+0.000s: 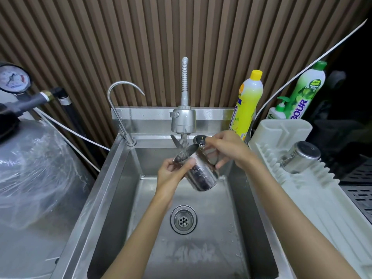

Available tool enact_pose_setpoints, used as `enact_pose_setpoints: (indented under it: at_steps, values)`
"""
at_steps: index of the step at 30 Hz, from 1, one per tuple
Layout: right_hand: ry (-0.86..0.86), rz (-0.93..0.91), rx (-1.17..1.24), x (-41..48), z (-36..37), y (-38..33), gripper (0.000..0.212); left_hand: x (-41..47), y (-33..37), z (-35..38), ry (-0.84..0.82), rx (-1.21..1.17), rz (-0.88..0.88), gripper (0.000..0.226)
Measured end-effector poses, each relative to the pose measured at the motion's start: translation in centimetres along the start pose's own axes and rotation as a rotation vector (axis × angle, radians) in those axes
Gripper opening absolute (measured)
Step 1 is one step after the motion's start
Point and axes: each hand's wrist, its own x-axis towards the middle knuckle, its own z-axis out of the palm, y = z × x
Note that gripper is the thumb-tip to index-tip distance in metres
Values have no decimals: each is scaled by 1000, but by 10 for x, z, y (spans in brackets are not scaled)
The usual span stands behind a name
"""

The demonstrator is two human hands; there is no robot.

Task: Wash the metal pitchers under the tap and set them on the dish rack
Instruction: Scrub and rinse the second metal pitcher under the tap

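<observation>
Gripping the tilted pitcher (203, 176), both hands (172, 172) (227, 149) curled.

pitcher (203, 176) rim blurred, gauge (12, 79) dial — too small to read

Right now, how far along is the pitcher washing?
A first pitcher rests base up on the dish rack, so that one looks done. The second pitcher is in hand: the left hand and right hand hold it tilted under the running tap, above the sink. Left: setting it on the rack. No other pitchers show.
</observation>
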Motion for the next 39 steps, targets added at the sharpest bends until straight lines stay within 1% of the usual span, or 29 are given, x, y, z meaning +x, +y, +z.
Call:
enact_pose_setpoints:
  at_steps: [1, 3, 5, 6, 7, 10, 13, 16, 18, 20, 22, 25, 28, 30, 33, 35, 36, 37, 39]
  values:
    - [24, -31, -72, 3, -2, -3, 20, -1, -3, 3, -11, -26, 18, 58]
    - [91, -114, -197, 9, -5, -10, 18, -1, -7, 13, 20, -47, 52, 53]
    - [136, -184, -253, 15, -4, -15, 20, 0, -9, 24, 69, -44, 98, 55]
    - [137, -211, -236, 16, -3, -17, 21, 0, -9, 28, 104, -44, 131, 58]
    - [117, -228, -178, 19, -2, -18, 22, 2, -9, 31, 146, -48, 173, 60]
    - [-13, -217, 128, 25, 4, -16, 24, 4, -3, 32, 255, -10, 321, 66]
    - [-109, -161, 459, 31, 18, -3, 26, 6, 5, 24, 301, 182, 469, 68]
    - [-184, -84, 771, 30, 38, 14, 27, 11, 16, 7, 227, 346, 527, 70]
    - [-210, -16, 934, 29, 51, 28, 25, 14, 27, -4, 163, 513, 538, 71]
    - [-217, 52, 1048, 26, 60, 40, 20, 16, 38, -12, 104, 650, 517, 71]
    - [-211, 83, 1090, 22, 66, 47, 15, 18, 46, -17, 78, 755, 501, 67]
    - [-187, 119, 1019, 14, 66, 54, 20, 22, 48, -20, 100, 865, 440, 66]
    - [-163, 133, 870, 7, 57, 58, 20, 24, 41, -20, 134, 845, 328, 63]
    - [-119, 136, 774, 2, 48, 56, 17, 22, 35, -20, 133, 779, 256, 61]
    - [-35, 112, 576, -4, 33, 43, 20, 20, 24, -19, 88, 560, 160, 63]
    - [44, 58, 420, -5, 26, 30, 18, 18, 19, -18, 20, 409, 120, 51]
    - [102, 11, 305, -5, 23, 24, 15, 17, 17, -17, -24, 353, 115, 43]
    - [162, -42, 178, -4, 20, 18, 20, 17, 16, -15, -61, 326, 119, 41]
    - [256, -129, -7, 3, 15, 9, 35, 16, 15, -11, -94, 323, 137, 48]
